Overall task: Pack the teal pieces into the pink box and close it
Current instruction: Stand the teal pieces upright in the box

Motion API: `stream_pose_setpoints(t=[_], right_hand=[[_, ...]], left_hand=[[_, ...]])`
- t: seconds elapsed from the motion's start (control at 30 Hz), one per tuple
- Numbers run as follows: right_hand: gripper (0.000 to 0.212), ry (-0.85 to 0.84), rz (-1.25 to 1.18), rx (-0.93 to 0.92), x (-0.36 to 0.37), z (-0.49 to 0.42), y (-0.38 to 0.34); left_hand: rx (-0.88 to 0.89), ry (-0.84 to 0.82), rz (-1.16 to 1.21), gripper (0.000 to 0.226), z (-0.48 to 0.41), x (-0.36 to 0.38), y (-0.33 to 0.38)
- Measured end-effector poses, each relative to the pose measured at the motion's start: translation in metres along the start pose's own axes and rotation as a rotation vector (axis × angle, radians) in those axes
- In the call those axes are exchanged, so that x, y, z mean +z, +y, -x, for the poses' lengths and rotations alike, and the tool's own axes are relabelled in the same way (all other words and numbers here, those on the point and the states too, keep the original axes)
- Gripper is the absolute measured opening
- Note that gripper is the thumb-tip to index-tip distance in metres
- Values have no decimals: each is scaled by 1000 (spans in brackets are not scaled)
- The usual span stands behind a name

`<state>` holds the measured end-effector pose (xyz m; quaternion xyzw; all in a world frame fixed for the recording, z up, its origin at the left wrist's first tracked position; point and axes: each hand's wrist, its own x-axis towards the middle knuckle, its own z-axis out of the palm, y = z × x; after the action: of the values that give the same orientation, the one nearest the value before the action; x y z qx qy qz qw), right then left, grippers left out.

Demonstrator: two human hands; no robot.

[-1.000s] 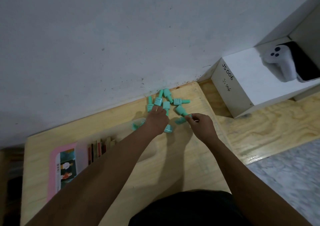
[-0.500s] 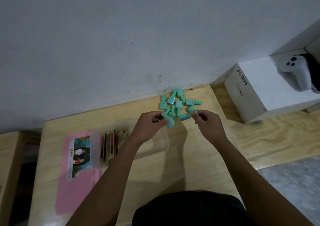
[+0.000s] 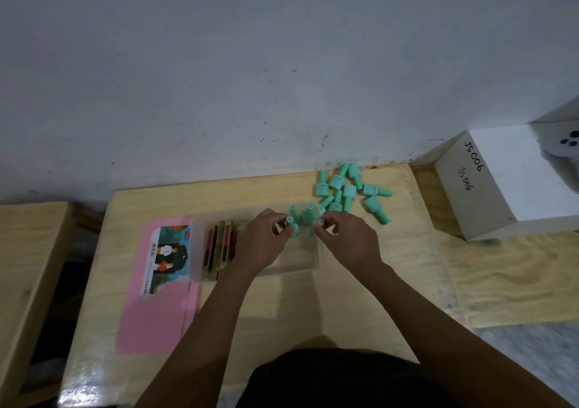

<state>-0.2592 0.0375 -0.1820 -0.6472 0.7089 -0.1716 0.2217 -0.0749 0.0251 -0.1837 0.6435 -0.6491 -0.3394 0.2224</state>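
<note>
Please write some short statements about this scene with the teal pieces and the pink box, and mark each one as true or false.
1. The left hand and the right hand both hold teal pieces over the pink box. True.
2. The box is closed. False: its pink lid lies open, flat on the table.
3. Loose teal pieces lie near the wall. True.
4. The white box bears no writing. False: "JS006" is handwritten on it.
5. Flat brown and red pieces stand in the box's left end. True.
</note>
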Motion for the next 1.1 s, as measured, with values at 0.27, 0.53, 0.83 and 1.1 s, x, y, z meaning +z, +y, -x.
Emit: stream_pose_setpoints(t=[0.27,0.53,0.83,1.1], right_hand=[[28,81,239,-55,34,-15,3],[28,113,329,-77,40,-19,0],[31,20,214,-69,31,-19,1],[28,-3,184,-62,28,-17,0]], left_hand=[[-11,7,-17,27,-4,21,-6],[-28,3,-59,29,-11,33,-17],[-13,-2,-59,30,-14,41,-22],[-24,85,-49,26,-12,43,-20]])
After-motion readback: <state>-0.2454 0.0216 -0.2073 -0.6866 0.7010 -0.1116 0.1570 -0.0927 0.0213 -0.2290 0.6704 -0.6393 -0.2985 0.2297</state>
